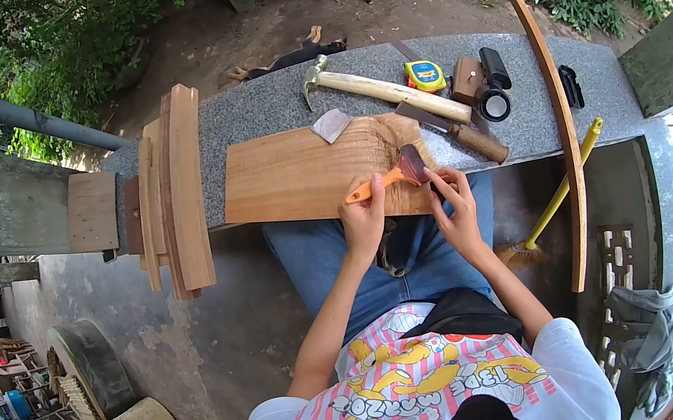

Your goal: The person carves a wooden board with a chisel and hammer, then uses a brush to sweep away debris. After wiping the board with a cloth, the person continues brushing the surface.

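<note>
A paintbrush (pixel 391 178) with an orange handle and dark reddish bristles is over the near right part of a wooden board (pixel 295 172). My left hand (pixel 365 216) is closed around its handle. The fingers of my right hand (pixel 455 206) pinch at the bristle end. The board lies on the grey stone ledge, its near edge over my lap. A folded piece of sandpaper (pixel 331 126) rests at the board's far edge. Beside the board's right end lie a chisel (pixel 457 130) with a wooden handle and a hammer (pixel 388 93).
On the ledge (pixel 248 105) are a yellow tape measure (pixel 424 76), a brown block (pixel 468 79) and a black loupe (pixel 495 104). Wooden strips (pixel 189 190) stack at left; a long curved strip (pixel 559 128) crosses at right. A broom (pixel 562 199) leans below. A dog (pixel 289 59) lies beyond.
</note>
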Available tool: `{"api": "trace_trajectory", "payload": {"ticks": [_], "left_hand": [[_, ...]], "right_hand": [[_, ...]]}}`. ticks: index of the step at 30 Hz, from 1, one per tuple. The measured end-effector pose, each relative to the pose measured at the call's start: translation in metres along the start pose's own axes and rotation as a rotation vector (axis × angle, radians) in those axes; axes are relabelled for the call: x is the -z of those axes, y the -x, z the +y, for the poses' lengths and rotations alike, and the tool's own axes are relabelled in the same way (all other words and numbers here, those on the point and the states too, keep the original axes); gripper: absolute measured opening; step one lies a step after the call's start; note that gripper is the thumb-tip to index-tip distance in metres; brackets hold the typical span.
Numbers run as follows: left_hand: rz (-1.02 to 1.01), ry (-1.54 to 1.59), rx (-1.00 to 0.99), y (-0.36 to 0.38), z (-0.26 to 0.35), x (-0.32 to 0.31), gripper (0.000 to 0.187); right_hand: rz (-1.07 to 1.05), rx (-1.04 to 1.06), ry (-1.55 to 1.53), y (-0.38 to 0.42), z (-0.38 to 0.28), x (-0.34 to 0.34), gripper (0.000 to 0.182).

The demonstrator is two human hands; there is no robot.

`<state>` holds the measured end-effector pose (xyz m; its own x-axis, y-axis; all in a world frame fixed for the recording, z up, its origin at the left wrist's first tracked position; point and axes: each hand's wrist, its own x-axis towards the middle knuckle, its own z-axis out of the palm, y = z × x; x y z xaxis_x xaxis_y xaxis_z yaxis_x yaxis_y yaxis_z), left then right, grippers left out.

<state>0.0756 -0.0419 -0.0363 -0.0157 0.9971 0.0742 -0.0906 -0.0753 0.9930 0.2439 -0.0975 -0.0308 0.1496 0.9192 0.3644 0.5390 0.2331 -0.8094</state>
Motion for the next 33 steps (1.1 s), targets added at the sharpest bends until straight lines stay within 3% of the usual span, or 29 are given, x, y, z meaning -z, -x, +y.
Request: {"api": "trace_trajectory", "payload": {"ticks": [5,9,13,17,20,24,28,33], "left_hand": [[0.207,0.010,-0.003,-0.002,0.019,0.076,0.029],[0.528,-0.285,-0.135,-0.011,0.036,0.170,0.036],[0.741,-0.661,-0.208,-0.013,0.067,0.208,0.041],[0.664,-0.372,-0.250,-0.017,0.071,0.163,0.035],[0.400,-0.077,-0.142,-0.016,0.058,0.085,0.028],[0.055,0.088,-0.026,-0.012,0.031,0.005,0.027],[0.111,0.044,-0.007,-0.018,0.010,0.009,0.029],[0.363,0.001,-0.027,-0.022,0.021,0.091,0.034]], "right_hand": [[-0.051,0.046,0.053,-0.001,-0.004,0.003,0.048],[-0.040,0.057,0.018,0.001,0.002,-0.003,0.049],[-0.043,0.053,0.034,-0.001,0.001,-0.006,0.049],[-0.045,0.048,0.048,-0.003,-0.002,-0.005,0.049],[-0.078,0.029,0.056,-0.002,-0.002,-0.002,0.047],[-0.081,0.033,0.056,0.001,-0.002,0.001,0.045],[-0.081,0.028,0.087,0.000,-0.005,0.013,0.043],[-0.050,0.083,0.075,-0.025,-0.001,0.009,0.040]]}}
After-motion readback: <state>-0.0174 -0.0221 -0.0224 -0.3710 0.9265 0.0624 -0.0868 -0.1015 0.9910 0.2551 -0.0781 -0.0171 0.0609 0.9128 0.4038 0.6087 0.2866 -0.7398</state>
